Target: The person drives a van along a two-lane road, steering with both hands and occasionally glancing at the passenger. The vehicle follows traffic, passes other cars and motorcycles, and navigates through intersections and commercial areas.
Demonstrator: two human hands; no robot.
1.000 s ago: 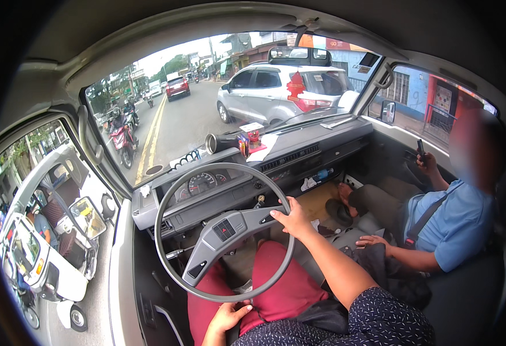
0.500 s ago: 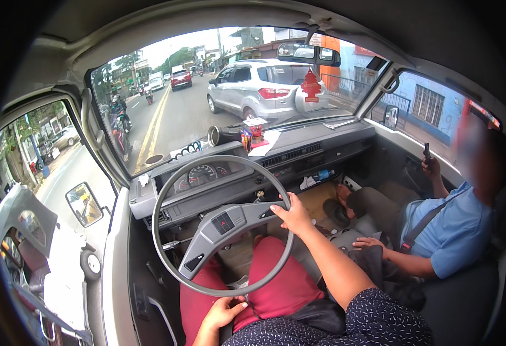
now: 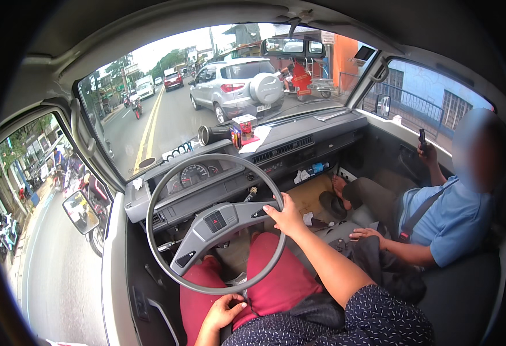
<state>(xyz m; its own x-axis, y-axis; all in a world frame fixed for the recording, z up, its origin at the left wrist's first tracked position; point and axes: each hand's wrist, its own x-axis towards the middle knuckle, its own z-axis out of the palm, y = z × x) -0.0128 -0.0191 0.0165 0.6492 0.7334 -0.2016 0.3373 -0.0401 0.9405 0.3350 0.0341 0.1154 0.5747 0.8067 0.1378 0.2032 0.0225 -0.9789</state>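
Observation:
A large grey steering wheel point(image 3: 224, 217) stands before me, its hub tilted lower on the left. My right hand point(image 3: 284, 215) is closed around the right side of its rim, the thumb lying on the spoke. My left hand point(image 3: 224, 311) rests loosely on my lap over the red trousers point(image 3: 279, 277), just below the wheel, thumb and fingers slightly apart. Nothing shows in that hand. Behind the rim sits the instrument cluster point(image 3: 194, 175).
A passenger point(image 3: 446, 222) in a blue shirt sits at right, raising a dark phone point(image 3: 422, 143). Small items and a white paper point(image 3: 256, 140) lie on the dashboard. A red tree-shaped air freshener point(image 3: 301, 79) hangs ahead. Outside are a silver SUV point(image 3: 235, 86), a red vehicle point(image 3: 173, 79) and motorcycles.
The silver SUV has shifted left in the windshield, and its rear shows more fully. The white vehicle beside my left window has gone from there; motorcycles now show. Both hands keep their places.

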